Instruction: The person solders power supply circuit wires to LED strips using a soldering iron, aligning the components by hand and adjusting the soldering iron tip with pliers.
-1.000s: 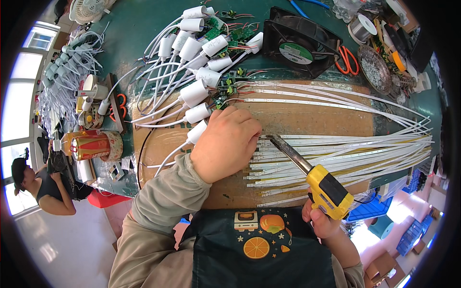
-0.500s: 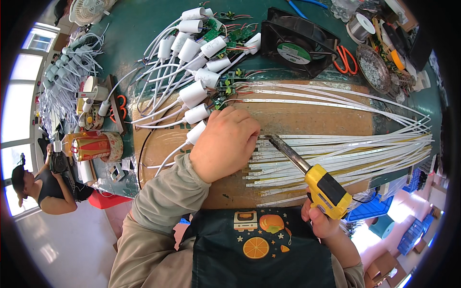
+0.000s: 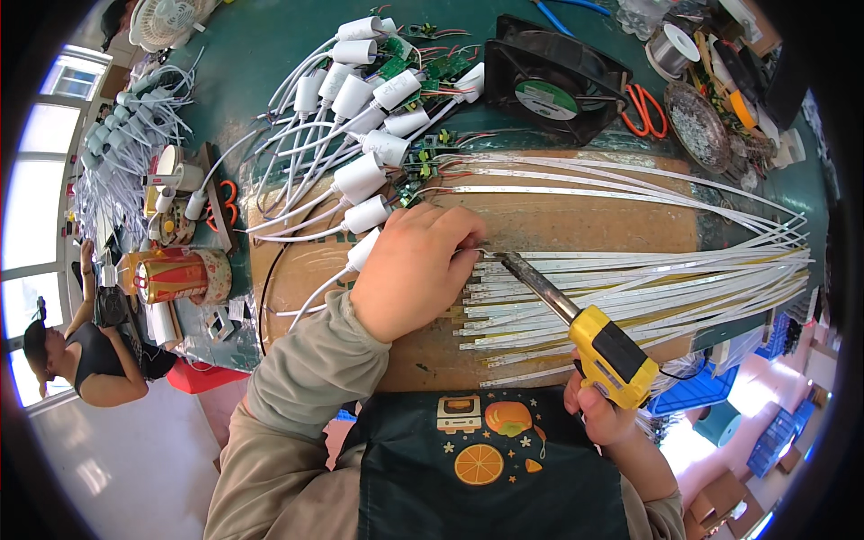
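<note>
My left hand [image 3: 416, 270] is closed in a pinch at the near-left ends of the white LED strips [image 3: 621, 283]. A short thin wire [image 3: 484, 252] shows at its fingertips; the rest is hidden by the fingers. My right hand [image 3: 598, 416] grips a yellow and black soldering gun [image 3: 614, 356]. The gun's dark tip meets the end of the top strip, right beside my left fingertips. A white cylindrical cap [image 3: 363, 252] with a cable lies partly behind my left hand. Beyond that hand are small green circuit boards [image 3: 416, 171], with strips running right from them.
More white caps with cables [image 3: 353, 94] are piled at the far left of the brown board [image 3: 576, 220]. A black fan [image 3: 553, 81], orange-handled scissors [image 3: 644, 110], a solder spool [image 3: 673, 49] and a metal dish [image 3: 697, 126] stand far right. Another person [image 3: 94, 351] sits at left.
My left hand has shifted slightly left, and the thin wire now shows between its fingertips and the gun's tip. The soldering gun has barely moved. The other person's arm has risen.
</note>
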The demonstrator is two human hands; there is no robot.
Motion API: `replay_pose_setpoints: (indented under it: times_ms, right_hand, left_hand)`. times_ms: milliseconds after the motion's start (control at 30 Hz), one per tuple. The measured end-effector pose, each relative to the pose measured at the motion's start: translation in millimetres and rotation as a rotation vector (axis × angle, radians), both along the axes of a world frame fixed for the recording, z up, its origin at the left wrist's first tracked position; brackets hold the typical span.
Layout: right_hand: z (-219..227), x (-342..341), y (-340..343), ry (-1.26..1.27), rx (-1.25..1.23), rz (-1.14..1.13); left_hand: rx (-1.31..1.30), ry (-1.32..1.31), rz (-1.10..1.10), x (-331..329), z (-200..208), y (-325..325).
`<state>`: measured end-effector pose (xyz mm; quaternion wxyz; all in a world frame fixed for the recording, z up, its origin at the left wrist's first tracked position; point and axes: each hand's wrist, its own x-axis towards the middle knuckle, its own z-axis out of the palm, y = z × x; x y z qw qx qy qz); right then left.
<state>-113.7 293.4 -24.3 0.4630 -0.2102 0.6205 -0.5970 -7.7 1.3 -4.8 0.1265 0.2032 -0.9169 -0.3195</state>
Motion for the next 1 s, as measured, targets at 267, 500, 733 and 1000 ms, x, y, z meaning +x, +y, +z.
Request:
replay_pose_setpoints:
  times_ms: [267,500,733,1000]
  right_hand:
    - [-1.8,-0.9,3.1,0.011,0.018,0.025]
    - [-0.2,0.1,0.8,-0.004,0.007,0.0]
    - [-1.0,-0.9,0.2,0.003,0.009,0.017]
    - [0.6,-0.3,0.5,-0.016,0.027,0.002]
  left_hand:
    - [-0.061,0.168,-0.078,2.4,-8.5,-3.6]
    - [-0.097,0.162,-0.071,1.3,-3.9,-0.5]
    - [-0.043,0.104,-0.14,5.7,-7.8,-7.1]
    - [-0.034,0.034,-0.088,4.5,-3.9,-1.3]
